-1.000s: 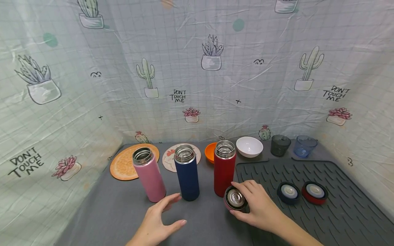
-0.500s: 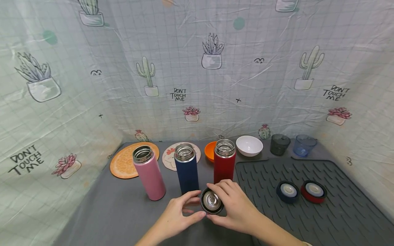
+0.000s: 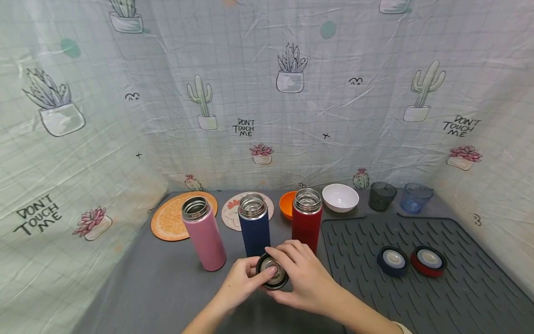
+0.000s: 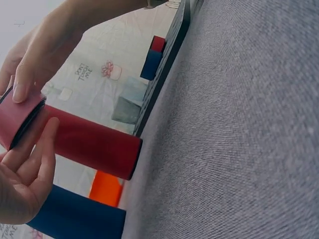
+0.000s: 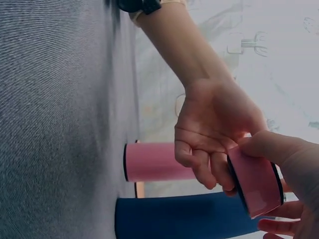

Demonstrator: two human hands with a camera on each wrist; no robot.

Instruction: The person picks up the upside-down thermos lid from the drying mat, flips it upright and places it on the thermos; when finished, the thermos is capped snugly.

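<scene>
The left hand (image 3: 238, 284) and right hand (image 3: 304, 278) together pinch the pink lid (image 5: 256, 181), held in front of the blue bottle (image 3: 255, 234). Left of this bottle I see the pink bottle (image 3: 205, 241); right of it, the red bottle (image 3: 307, 227); farther right, the navy lid (image 3: 392, 262) and red lid (image 3: 428, 262) on a ribbed mat (image 3: 396, 306).

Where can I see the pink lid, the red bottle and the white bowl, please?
Pink lid (image 5: 257, 181): right wrist view, on its pink outer side.
Red bottle (image 3: 307, 226): head view, on its red body.
White bowl (image 3: 340, 197): head view, on its inner surface.
</scene>
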